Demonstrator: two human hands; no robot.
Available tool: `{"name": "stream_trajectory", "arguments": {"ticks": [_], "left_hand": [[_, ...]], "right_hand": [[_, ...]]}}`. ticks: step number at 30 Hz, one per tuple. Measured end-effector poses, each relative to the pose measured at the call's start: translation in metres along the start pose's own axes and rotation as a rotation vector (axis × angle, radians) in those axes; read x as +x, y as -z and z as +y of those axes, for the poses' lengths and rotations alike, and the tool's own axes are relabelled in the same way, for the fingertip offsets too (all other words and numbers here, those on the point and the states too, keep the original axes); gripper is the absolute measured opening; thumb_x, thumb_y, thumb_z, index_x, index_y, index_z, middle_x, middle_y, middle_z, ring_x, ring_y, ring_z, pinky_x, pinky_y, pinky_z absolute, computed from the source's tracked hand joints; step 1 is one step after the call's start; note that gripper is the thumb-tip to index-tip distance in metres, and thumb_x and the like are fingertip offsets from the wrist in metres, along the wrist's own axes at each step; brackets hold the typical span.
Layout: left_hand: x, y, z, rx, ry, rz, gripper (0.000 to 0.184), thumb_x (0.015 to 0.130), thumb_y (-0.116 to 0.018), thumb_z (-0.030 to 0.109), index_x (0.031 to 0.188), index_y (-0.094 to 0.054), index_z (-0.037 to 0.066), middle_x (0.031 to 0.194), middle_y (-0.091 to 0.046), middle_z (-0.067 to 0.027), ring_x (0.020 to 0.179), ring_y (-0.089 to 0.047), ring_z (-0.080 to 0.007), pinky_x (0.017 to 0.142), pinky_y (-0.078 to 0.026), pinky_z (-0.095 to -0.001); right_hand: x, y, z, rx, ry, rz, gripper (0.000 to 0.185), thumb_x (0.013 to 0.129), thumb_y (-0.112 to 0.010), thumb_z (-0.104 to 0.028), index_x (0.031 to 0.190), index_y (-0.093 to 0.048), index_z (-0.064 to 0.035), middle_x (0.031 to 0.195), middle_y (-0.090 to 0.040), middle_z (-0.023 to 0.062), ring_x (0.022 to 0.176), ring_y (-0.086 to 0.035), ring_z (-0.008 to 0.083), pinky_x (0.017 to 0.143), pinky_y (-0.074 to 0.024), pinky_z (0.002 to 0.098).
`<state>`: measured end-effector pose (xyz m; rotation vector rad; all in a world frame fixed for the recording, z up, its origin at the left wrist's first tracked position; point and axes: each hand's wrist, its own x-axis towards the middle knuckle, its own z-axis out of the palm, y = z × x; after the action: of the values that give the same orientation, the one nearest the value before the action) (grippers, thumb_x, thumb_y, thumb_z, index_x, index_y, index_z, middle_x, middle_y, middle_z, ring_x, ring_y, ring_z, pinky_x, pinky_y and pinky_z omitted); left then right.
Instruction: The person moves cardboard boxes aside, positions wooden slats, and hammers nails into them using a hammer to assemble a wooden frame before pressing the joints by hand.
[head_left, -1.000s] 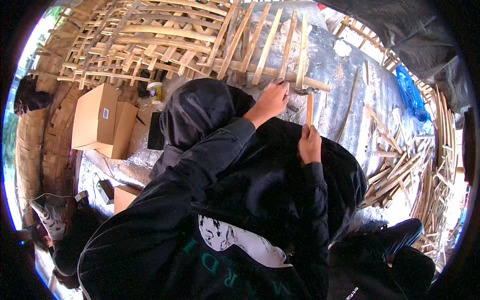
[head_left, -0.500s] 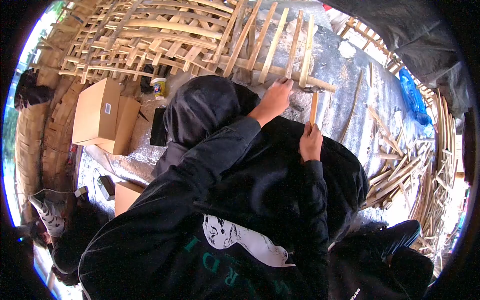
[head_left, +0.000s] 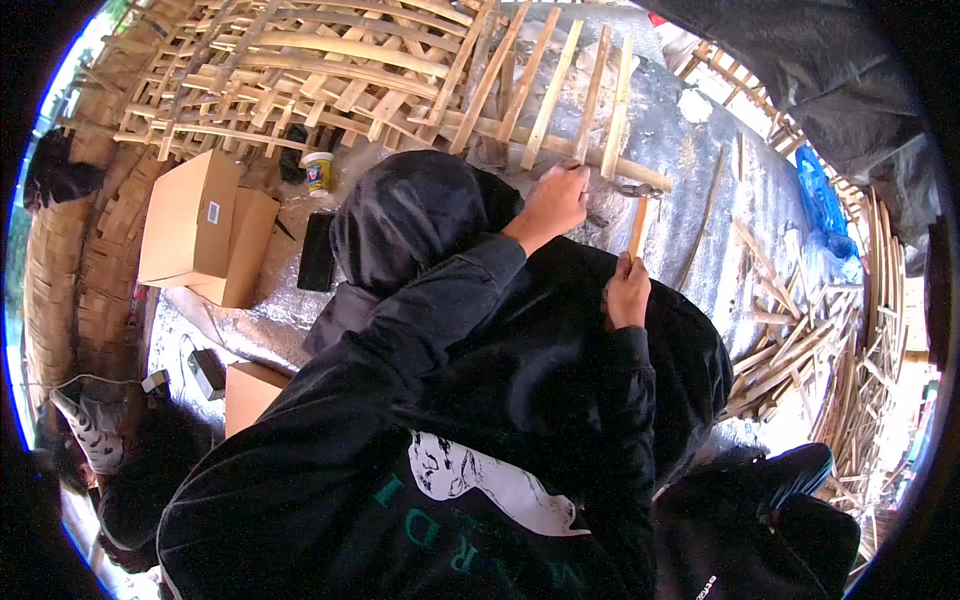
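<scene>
My right hand (head_left: 627,292) is wrapped round the lower part of a hammer's wooden handle (head_left: 638,228). The dark hammer head (head_left: 636,190) is by the end of a pale wooden bar (head_left: 640,173), just right of my left hand. My left hand (head_left: 556,206) has its fingers pressed together at the near end of a thin wooden slat (head_left: 592,95); what they pinch is too small to tell. Several slats lie across the bar, side by side, including one (head_left: 618,108) close to the hammer head.
A large slatted lattice (head_left: 330,65) spreads across the upper left. Cardboard boxes (head_left: 185,225), a yellow-labelled tub (head_left: 318,173) and a dark flat object (head_left: 317,252) are at left. Loose wood strips (head_left: 800,350) and a blue plastic bag (head_left: 822,205) lie right. Other people sit at both lower corners.
The hammer head has moved slightly right and its handle leans more. My right hand has shifted a little right with it. My left hand remains by the slat end.
</scene>
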<state>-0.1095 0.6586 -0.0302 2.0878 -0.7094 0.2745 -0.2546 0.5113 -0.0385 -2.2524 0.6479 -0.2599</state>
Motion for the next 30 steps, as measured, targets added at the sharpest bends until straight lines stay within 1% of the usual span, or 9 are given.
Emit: {"name": "stream_trajectory", "arguments": {"ticks": [6,14,17,20,22,23,25,26,30], "left_hand": [[0.000,-0.006,-0.008,0.028,-0.027,0.031,0.013,0.072,-0.059,-0.005,0.080,-0.050,0.001,0.071,-0.058,-0.0204,0.071,-0.060,-0.0429,0.062,-0.045,-0.0501],[-0.003,0.005,0.000,-0.052,0.012,-0.020,0.015,0.070,-0.058,-0.005,0.081,-0.049,0.000,0.070,-0.057,-0.0214,0.072,-0.059,-0.0446,0.062,-0.044,-0.0500],[-0.005,0.004,0.001,-0.007,0.007,-0.004,0.015,0.070,-0.057,-0.005,0.081,-0.049,0.000,0.070,-0.056,-0.0217,0.072,-0.059,-0.0445,0.062,-0.044,-0.0498],[-0.005,0.005,-0.001,-0.034,-0.028,0.001,0.015,0.070,-0.057,-0.005,0.082,-0.049,0.000,0.071,-0.057,-0.0217,0.074,-0.059,-0.0446,0.063,-0.043,-0.0507],[-0.006,0.004,-0.001,-0.017,0.000,0.001,0.015,0.070,-0.057,-0.005,0.082,-0.049,0.001,0.074,-0.057,-0.0218,0.076,-0.059,-0.0450,0.064,-0.043,-0.0516],[-0.006,0.004,-0.002,-0.019,0.001,0.004,0.015,0.070,-0.057,-0.005,0.082,-0.049,0.001,0.074,-0.057,-0.0218,0.076,-0.059,-0.0450,0.064,-0.043,-0.0516],[-0.004,0.002,-0.002,-0.027,-0.004,0.003,0.015,0.070,-0.057,-0.005,0.081,-0.049,0.001,0.075,-0.057,-0.0219,0.077,-0.059,-0.0452,0.064,-0.044,-0.0520],[-0.003,0.002,-0.002,-0.031,-0.005,0.007,0.015,0.070,-0.057,-0.005,0.081,-0.049,0.001,0.075,-0.057,-0.0219,0.077,-0.059,-0.0452,0.064,-0.044,-0.0520],[-0.002,0.004,0.001,-0.042,0.028,-0.002,0.015,0.070,-0.058,-0.005,0.081,-0.050,0.001,0.075,-0.058,-0.0219,0.077,-0.059,-0.0449,0.065,-0.044,-0.0516]], "right_hand": [[-0.002,-0.007,0.009,0.134,-0.053,-0.143,0.036,0.102,-0.049,-0.026,0.086,-0.052,0.0060,0.077,-0.060,0.0295,0.073,-0.058,0.0499,0.062,-0.0436,0.0508],[-0.004,-0.004,-0.003,0.027,0.033,-0.044,0.038,0.102,-0.048,-0.028,0.085,-0.052,0.0053,0.075,-0.059,0.0300,0.074,-0.058,0.0496,0.062,-0.0436,0.0506],[-0.001,-0.004,0.003,0.216,-0.164,-0.139,0.038,0.103,-0.048,-0.028,0.086,-0.054,0.0058,0.075,-0.060,0.0302,0.074,-0.059,0.0496,0.062,-0.0448,0.0504],[0.005,-0.012,0.021,0.120,-0.056,-0.081,0.039,0.103,-0.047,-0.029,0.087,-0.055,0.0059,0.073,-0.060,0.0288,0.072,-0.060,0.0486,0.060,-0.0456,0.0494],[0.003,-0.006,0.019,-0.071,0.124,0.172,0.041,0.102,-0.048,-0.030,0.086,-0.056,0.0066,0.072,-0.060,0.0279,0.070,-0.060,0.0475,0.060,-0.0454,0.0486],[0.013,-0.003,0.037,0.148,-0.224,-0.015,0.042,0.102,-0.048,-0.030,0.086,-0.056,0.0079,0.075,-0.061,0.0284,0.073,-0.061,0.0466,0.062,-0.0453,0.0481],[0.014,-0.001,0.045,0.242,-0.199,-0.040,0.035,0.103,-0.046,-0.028,0.086,-0.050,0.0025,0.067,-0.052,0.0158,0.058,-0.051,0.0303,0.051,-0.0387,0.0402],[0.014,-0.001,0.049,0.127,-0.207,-0.027,0.039,0.102,-0.047,-0.028,0.086,-0.054,0.0077,0.076,-0.061,0.0284,0.077,-0.062,0.0466,0.065,-0.0462,0.0476],[0.005,-0.004,0.017,0.005,0.019,0.066,0.038,0.102,-0.048,-0.027,0.086,-0.053,0.0070,0.075,-0.060,0.0275,0.072,-0.059,0.0465,0.064,-0.0456,0.0472]]}}
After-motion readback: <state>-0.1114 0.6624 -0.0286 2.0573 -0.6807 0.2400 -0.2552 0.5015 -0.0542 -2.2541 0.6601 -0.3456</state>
